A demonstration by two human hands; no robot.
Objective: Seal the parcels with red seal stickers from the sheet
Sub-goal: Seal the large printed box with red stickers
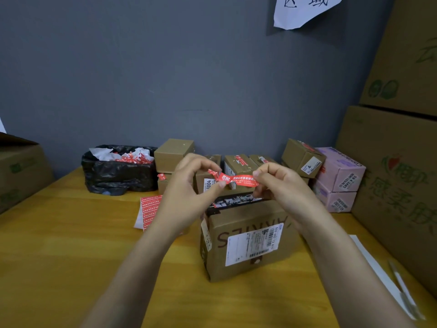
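A red seal sticker [237, 180] is stretched in the air between my two hands. My left hand [191, 185] pinches its crumpled left end and my right hand [280, 185] pinches its right end. Directly below stands a brown parcel [246, 240] with a white shipping label on its front and dark tape along its top edge. The sheet of red seal stickers [149, 210] lies on the yellow table [71, 245], left of the parcel and partly behind my left wrist.
A black bag [115, 171] of peeled red and white backing scraps sits at the back left. Several small brown parcels [238, 164] and pink boxes [340, 176] line the back wall. Large cartons [392, 162] stand right, another carton [21, 171] left. White strips [383, 275] lie at right.
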